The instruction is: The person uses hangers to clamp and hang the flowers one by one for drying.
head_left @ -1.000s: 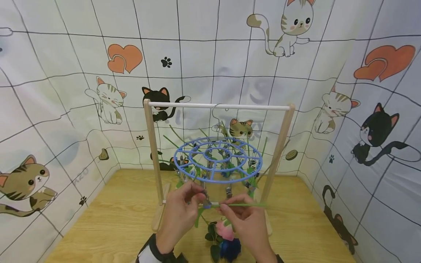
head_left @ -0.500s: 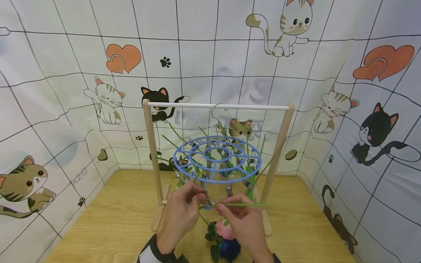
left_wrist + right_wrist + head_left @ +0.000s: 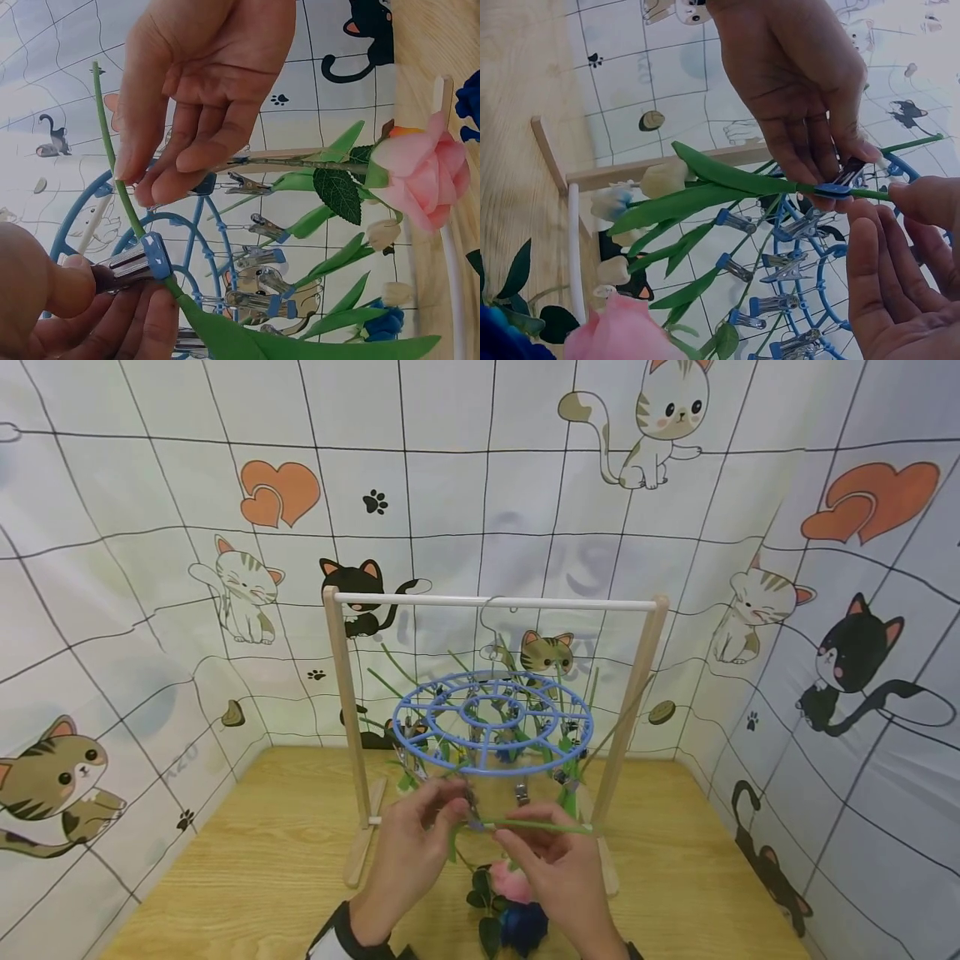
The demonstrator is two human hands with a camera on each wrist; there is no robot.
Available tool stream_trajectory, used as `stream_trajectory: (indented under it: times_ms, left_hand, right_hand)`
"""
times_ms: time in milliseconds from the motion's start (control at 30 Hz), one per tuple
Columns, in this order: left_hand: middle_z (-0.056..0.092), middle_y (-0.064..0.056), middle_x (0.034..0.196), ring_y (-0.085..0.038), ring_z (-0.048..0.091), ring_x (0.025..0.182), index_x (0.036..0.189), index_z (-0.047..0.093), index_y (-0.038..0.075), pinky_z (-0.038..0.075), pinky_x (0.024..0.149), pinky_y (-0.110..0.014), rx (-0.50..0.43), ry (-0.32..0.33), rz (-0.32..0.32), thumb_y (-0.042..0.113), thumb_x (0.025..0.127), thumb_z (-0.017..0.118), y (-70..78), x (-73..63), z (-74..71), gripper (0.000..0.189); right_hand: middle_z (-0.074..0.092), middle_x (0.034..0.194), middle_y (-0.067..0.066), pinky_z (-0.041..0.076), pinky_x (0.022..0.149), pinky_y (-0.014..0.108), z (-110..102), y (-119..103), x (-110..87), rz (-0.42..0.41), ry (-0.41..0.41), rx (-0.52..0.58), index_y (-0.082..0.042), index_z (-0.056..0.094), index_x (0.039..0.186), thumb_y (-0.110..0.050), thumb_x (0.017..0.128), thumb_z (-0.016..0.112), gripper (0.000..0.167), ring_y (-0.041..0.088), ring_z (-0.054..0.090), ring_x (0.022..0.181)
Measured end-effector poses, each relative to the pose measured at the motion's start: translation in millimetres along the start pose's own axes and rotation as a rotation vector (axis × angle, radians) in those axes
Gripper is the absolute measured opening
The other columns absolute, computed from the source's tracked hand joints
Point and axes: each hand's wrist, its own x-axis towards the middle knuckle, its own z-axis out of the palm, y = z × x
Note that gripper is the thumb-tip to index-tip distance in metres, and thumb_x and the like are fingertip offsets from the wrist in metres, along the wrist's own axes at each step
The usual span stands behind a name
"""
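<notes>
In the head view my left hand pinches the metal clip with blue tips below the front of the blue round hanger. The clip's blue tips lie around a green artificial flower stem. To the right, my right hand pinches the bare part of that stem between thumb and fingers. A broad green leaf and a pale tulip head show on the other side of the clip in the right wrist view.
Several clipped flowers hang from the hanger, which hooks on the white bar of a wooden stand. A pink rose and a dark blue rose hang close below my hands. Cat-print cloth surrounds the wooden table.
My right hand and the stem have shifted slightly left, toward the clip. The clip's blue tips have risen a little and turned. My left hand keeps its grip on the clip.
</notes>
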Motion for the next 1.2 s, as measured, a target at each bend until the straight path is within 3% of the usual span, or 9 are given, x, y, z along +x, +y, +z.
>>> stream_trajectory:
  times_ms: [133, 267, 500, 667, 833, 1033, 1200]
  left_hand:
    - [0.089, -0.010, 0.119, -0.023, 0.088, 0.101, 0.126, 0.083, 0.006, 0.073, 0.090, -0.030, 0.011, 0.003, 0.019, 0.009, 0.110, 0.077, -3.0, -1.1, -2.6, 0.017]
    - [0.090, -0.009, 0.121, -0.024, 0.088, 0.107, 0.131, 0.083, 0.008, 0.073, 0.094, -0.031, 0.026, -0.002, 0.006, 0.010, 0.113, 0.076, -4.6, -2.2, -5.3, 0.020]
    - [0.090, -0.007, 0.121, -0.021, 0.088, 0.108, 0.140, 0.080, 0.006, 0.072, 0.098, -0.031, 0.047, -0.008, -0.024, 0.007, 0.113, 0.075, -7.0, -4.3, -10.6, 0.027]
    - [0.089, 0.001, 0.118, -0.016, 0.087, 0.106, 0.135, 0.082, 0.010, 0.072, 0.099, -0.032, 0.084, -0.008, -0.072, 0.009, 0.112, 0.078, -12.0, -9.1, -15.1, 0.023]
    - [0.088, 0.004, 0.117, -0.017, 0.086, 0.108, 0.129, 0.083, 0.015, 0.073, 0.098, -0.036, 0.160, 0.008, -0.072, 0.013, 0.113, 0.078, -18.9, -17.7, -21.5, 0.017]
    - [0.088, 0.002, 0.127, -0.021, 0.085, 0.114, 0.132, 0.083, 0.016, 0.072, 0.097, -0.036, 0.216, 0.023, -0.076, 0.013, 0.115, 0.076, -29.0, -27.9, -30.4, 0.019]
    - [0.087, 0.000, 0.126, -0.021, 0.083, 0.112, 0.132, 0.082, 0.012, 0.071, 0.093, -0.033, 0.294, 0.016, -0.130, 0.012, 0.114, 0.077, -40.3, -38.0, -39.3, 0.019]
  right_hand:
    - [0.088, 0.113, 0.012, 0.070, 0.073, 0.031, -4, 2, -0.9, 0.045, -0.011, -0.017, -0.001, 0.077, 0.123, -0.001, 0.107, 0.082, 0.017, 0.015, 0.088, 0.099]
    - [0.088, 0.115, 0.018, 0.070, 0.068, 0.033, -8, 5, -4.4, 0.069, -0.023, -0.065, -0.004, 0.079, 0.123, -0.004, 0.108, 0.082, 0.015, 0.013, 0.086, 0.098]
    - [0.085, 0.112, 0.013, 0.071, 0.088, 0.028, -18, 15, -12.1, 0.118, -0.077, -0.118, -0.007, 0.081, 0.118, -0.010, 0.107, 0.085, 0.012, 0.016, 0.084, 0.097]
    - [0.085, 0.109, 0.004, 0.068, 0.089, 0.026, -28, 24, -17.7, 0.235, -0.186, -0.216, -0.013, 0.083, 0.115, -0.022, 0.108, 0.087, 0.013, 0.010, 0.080, 0.096]
    - [0.083, 0.106, -0.004, 0.062, 0.084, 0.025, -37, 34, -21.0, 0.346, -0.310, -0.328, -0.020, 0.084, 0.110, -0.033, 0.109, 0.086, 0.014, 0.006, 0.073, 0.094]
    - [0.081, 0.102, -0.015, 0.057, 0.078, 0.024, -41, 44, -23.3, 0.289, -0.382, -0.489, -0.027, 0.084, 0.104, -0.039, 0.106, 0.089, 0.014, 0.000, 0.071, 0.093]
    - [0.082, 0.107, -0.015, 0.060, 0.080, 0.028, -42, 52, -23.0, 0.227, -0.431, -0.640, -0.030, 0.085, 0.108, -0.047, 0.104, 0.091, 0.018, 0.008, 0.074, 0.098]
